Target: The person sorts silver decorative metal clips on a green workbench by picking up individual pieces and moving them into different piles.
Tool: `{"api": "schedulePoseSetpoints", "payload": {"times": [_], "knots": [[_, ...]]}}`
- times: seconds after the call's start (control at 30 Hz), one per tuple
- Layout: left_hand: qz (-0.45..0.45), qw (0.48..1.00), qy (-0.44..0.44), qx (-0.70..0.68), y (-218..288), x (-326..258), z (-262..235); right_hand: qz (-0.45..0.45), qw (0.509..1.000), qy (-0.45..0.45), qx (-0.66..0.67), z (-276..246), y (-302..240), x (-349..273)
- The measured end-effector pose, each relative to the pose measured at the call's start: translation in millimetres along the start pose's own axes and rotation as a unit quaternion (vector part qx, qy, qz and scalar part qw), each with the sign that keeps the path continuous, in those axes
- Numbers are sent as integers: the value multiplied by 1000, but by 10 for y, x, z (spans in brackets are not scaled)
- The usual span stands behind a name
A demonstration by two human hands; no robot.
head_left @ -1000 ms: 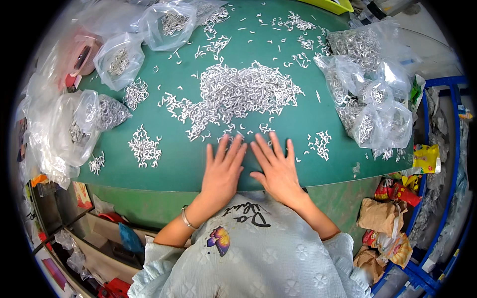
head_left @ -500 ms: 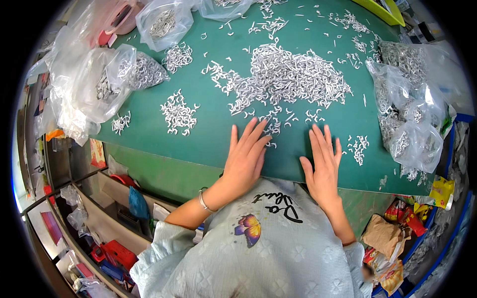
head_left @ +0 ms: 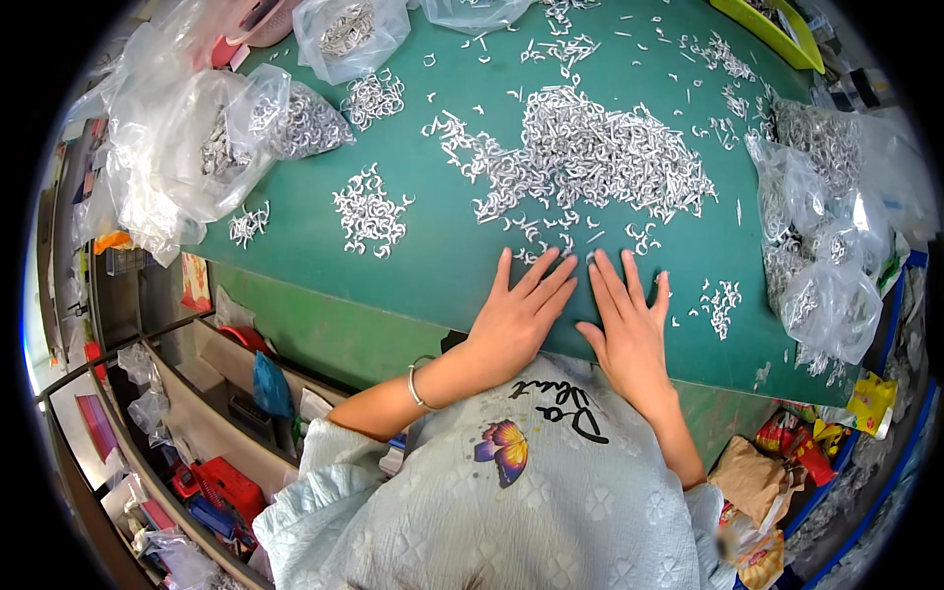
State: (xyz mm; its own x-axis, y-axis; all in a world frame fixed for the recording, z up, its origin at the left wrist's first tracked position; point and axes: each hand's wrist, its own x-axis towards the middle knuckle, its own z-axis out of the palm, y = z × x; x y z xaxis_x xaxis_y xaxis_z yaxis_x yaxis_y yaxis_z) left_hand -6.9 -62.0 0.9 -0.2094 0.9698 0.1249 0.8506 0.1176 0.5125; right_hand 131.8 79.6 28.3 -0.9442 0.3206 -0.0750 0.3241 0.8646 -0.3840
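Observation:
A large pile of small silvery curved and straight metal pieces (head_left: 610,157) lies on the green tabletop (head_left: 393,285). Just in front of it my left hand (head_left: 516,320) rests with fingers spread, its tips beside a few loose curved pieces (head_left: 560,241). My right hand (head_left: 627,334) lies close alongside, fingers stretched out below a small cluster of curved pieces (head_left: 642,238). Neither hand visibly grips anything; what may be beneath the fingertips is hidden. Sorted-looking heaps sit to the left (head_left: 371,213) and to the right (head_left: 722,307) of my hands.
Clear plastic bags of metal pieces stand at the left (head_left: 300,123) and right (head_left: 821,236), with another bag (head_left: 352,39) at the back. A yellow-green tray (head_left: 777,29) is at the far right corner. The table's front edge runs close to my body.
My two hands have come closer together, the left moving right and the right moving slightly left. Loose pieces near the fingertips have shifted. The whole view has shifted slightly.

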Motion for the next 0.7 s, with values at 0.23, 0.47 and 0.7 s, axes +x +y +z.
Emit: {"api": "schedulePoseSetpoints", "payload": {"times": [0.23,0.47,0.7], "knots": [[-104,980,165,-28,-165,111,-181,37,995,86,21,21,41,25],[-122,975,185,27,-321,360,-139,83,988,129,19,24,167,-139],[-60,985,149,-57,14,306,-132,70,995,24,-69,1,121,-117]]}}
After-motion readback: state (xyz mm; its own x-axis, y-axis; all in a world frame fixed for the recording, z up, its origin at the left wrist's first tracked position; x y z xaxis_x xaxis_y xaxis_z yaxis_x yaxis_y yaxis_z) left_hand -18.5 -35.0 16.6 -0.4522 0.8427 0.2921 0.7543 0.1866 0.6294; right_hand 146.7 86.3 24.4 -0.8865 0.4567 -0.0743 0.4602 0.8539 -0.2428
